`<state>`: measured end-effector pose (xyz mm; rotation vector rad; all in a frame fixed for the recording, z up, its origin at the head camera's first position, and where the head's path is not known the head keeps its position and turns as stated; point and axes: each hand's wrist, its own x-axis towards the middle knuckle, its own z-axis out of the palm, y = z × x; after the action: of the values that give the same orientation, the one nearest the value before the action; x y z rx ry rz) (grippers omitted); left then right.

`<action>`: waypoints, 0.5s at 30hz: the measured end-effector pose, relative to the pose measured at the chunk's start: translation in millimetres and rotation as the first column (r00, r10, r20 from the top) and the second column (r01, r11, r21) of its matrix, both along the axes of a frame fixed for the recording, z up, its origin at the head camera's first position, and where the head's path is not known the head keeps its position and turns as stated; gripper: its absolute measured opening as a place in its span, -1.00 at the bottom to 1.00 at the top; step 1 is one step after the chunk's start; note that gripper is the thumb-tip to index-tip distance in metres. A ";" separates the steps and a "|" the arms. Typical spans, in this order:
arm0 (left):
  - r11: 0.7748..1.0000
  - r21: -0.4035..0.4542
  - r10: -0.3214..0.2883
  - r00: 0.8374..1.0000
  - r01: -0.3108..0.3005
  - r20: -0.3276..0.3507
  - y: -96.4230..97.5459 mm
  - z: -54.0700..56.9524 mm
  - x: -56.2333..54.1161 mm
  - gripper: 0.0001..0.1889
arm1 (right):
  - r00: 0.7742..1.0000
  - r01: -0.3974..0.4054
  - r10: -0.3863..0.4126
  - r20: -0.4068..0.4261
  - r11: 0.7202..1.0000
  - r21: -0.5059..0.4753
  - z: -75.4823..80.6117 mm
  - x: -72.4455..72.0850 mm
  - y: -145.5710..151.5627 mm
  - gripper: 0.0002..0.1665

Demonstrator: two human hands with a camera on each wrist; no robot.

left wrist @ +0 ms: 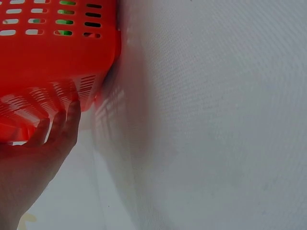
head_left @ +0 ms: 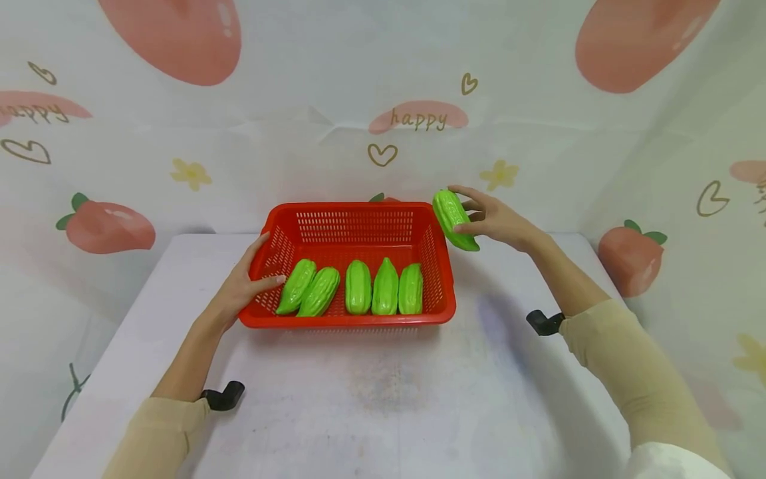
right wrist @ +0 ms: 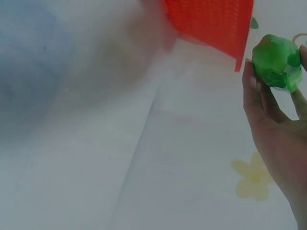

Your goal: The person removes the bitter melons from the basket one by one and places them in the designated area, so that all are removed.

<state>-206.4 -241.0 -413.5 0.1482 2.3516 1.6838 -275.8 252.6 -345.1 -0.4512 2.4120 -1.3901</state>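
Observation:
A red slotted plastic basket [head_left: 347, 322] lies on the white table, its open top toward me. Along its near side are light green, ribbed bitter gourds: a leaning pair [head_left: 319, 291] on the left and three side by side [head_left: 385, 289] toward the right. My left hand [head_left: 236, 289] grips the basket's left wall, thumb over the rim and fingers [left wrist: 57, 124] against the outside. Just beyond the right rim, my right hand [head_left: 497, 219] pinches another bitter gourd [head_left: 451, 216] between thumb and fingers, raised above the table. Its rounded end shows in the right wrist view.
Behind the basket, a white cloth backdrop [head_left: 287, 159] with printed fruit, hearts and flowers meets the table's far edge. White table surface [head_left: 371, 399] extends in front of the basket. Each forearm wears a black strap mount [head_left: 544, 323].

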 end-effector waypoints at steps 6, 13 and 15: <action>1.000 -0.004 0.000 1.000 0.000 -0.001 -0.1 0.7 -0.7 -0.06 | 0.999 0.045 -0.045 -0.002 0.999 0.018 -8.8 -1.7 14.2 -0.07; 1.000 -0.006 0.005 1.000 -0.005 -0.003 -0.9 -0.8 -1.1 -0.06 | 0.993 0.115 -0.113 0.034 0.992 -0.053 -23.0 -5.9 31.0 -0.07; 1.000 -0.006 0.006 1.000 -0.006 0.003 -0.6 -1.0 -1.2 -0.06 | 0.990 0.132 -0.129 0.049 0.989 -0.061 -28.3 -6.5 35.5 -0.07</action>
<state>-207.5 -241.6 -414.5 0.1371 2.3568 1.6785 -282.3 288.1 -373.4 -0.2786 2.4036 -1.5191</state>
